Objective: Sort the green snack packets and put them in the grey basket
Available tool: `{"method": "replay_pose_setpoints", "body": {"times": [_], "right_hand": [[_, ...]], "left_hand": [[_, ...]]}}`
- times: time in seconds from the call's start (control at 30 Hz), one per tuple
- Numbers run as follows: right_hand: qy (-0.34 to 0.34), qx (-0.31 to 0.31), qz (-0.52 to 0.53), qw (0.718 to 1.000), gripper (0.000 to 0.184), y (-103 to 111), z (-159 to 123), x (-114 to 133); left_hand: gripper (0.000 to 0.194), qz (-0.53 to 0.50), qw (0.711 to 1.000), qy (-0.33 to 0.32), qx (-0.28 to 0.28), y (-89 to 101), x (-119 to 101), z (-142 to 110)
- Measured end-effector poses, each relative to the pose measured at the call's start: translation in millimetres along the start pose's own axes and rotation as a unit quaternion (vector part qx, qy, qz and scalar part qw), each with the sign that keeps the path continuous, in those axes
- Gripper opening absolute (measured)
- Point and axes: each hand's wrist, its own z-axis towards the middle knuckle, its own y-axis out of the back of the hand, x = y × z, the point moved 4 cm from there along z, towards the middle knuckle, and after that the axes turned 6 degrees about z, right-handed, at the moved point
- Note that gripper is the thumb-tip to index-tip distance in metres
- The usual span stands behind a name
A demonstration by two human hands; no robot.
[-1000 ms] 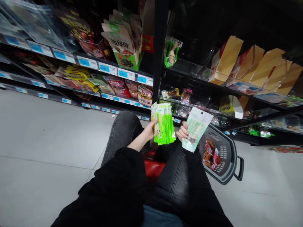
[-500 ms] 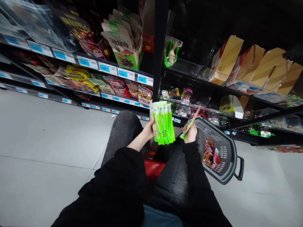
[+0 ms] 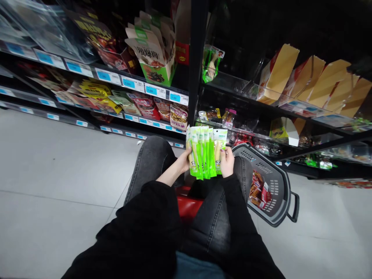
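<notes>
A fanned stack of green-and-white snack packets (image 3: 202,153), with a panda printed near the bottom, is gripped at its left edge by my left hand (image 3: 183,161). My right hand (image 3: 227,162) pinches one more packet of the same kind (image 3: 217,146) by its right side. That single packet faces me and sits against the right end of the stack. Both hands are above my knees, in front of the shelves. To the right of my right hand stands a grey shopping basket (image 3: 277,170), holding red-and-brown snack packs (image 3: 258,192).
Black shelves with price labels (image 3: 154,91) run across the front, carrying bagged snacks (image 3: 145,104), a green-and-white carton (image 3: 157,58) and opened display boxes (image 3: 277,73). A dark upright post (image 3: 197,58) divides them. Under me is a red seat (image 3: 187,207) on a tiled floor (image 3: 58,166).
My right hand has moved slightly left and turned its packet from edge-on to face me, bringing it beside the stack. My left hand keeps hold of the stack, almost still.
</notes>
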Motion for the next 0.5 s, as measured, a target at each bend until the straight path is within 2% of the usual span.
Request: {"method": "replay_pose_setpoints", "body": {"times": [0.17, 0.37, 0.5], "right_hand": [[-0.016, 0.036, -0.021, 0.999, 0.020, -4, -2, -1], [-0.020, 0.111, -0.068, 0.991, 0.021, -16, -6, 0], [-0.020, 0.128, -0.092, 0.987, 0.023, -20, -6, -2]], "left_hand": [[0.041, 0.017, 1.000, 0.012, 0.014, 1.9, 3, 2], [0.042, 0.032, 0.999, 0.034, 0.019, 2.3, 10, 1], [0.042, 0.043, 0.998, 0.031, 0.014, 2.0, 11, 1]]}}
